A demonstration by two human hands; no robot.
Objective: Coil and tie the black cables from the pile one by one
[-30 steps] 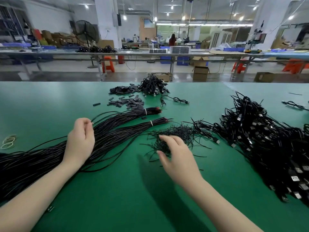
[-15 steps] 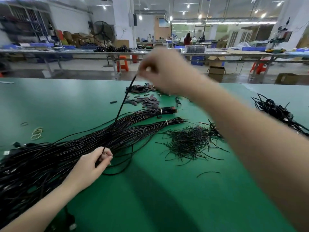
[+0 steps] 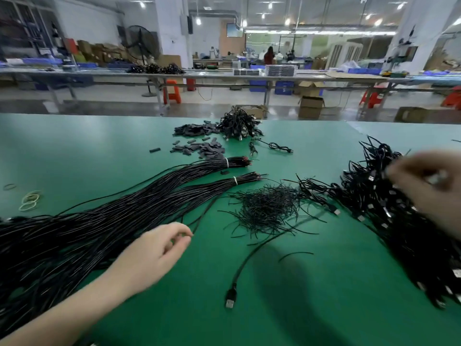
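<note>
Nearest, at about 6 o'clock on the green desk (image 3: pixel 287 308), a single black cable (image 3: pixel 243 260) lies loose, its USB plug (image 3: pixel 230 298) pointing toward the viewer and its cord running up toward 1 o'clock. At 7 to 8 o'clock the left hand (image 3: pixel 154 253) hovers at the edge of the long cable bundle (image 3: pixel 99 221), its fingers (image 3: pixel 179 231) loosely curled with thumb and forefinger tips close together; a thin black strand passes right by them, but whether it is pinched cannot be told. The bundle fans from the 9 o'clock edge up toward the centre, where white ties (image 3: pixel 234 180) bind its two ends. At 3 o'clock the right hand (image 3: pixel 429 188) is badly blurred above the tangled cable pile (image 3: pixel 389 216); its fingers look bent and something pale shows at them, though their hold cannot be told. Between bundle and pile, around the centre, lies a heap of short black twist ties (image 3: pixel 269 208). Rubber bands (image 3: pixel 30 201) lie at 9 o'clock. Farther, near 12 o'clock, sit flat black sleeves (image 3: pixel 199 148) and a mound of coiled cables (image 3: pixel 238 124), with one small coiled cable (image 3: pixel 277 146) just beside it.
</note>
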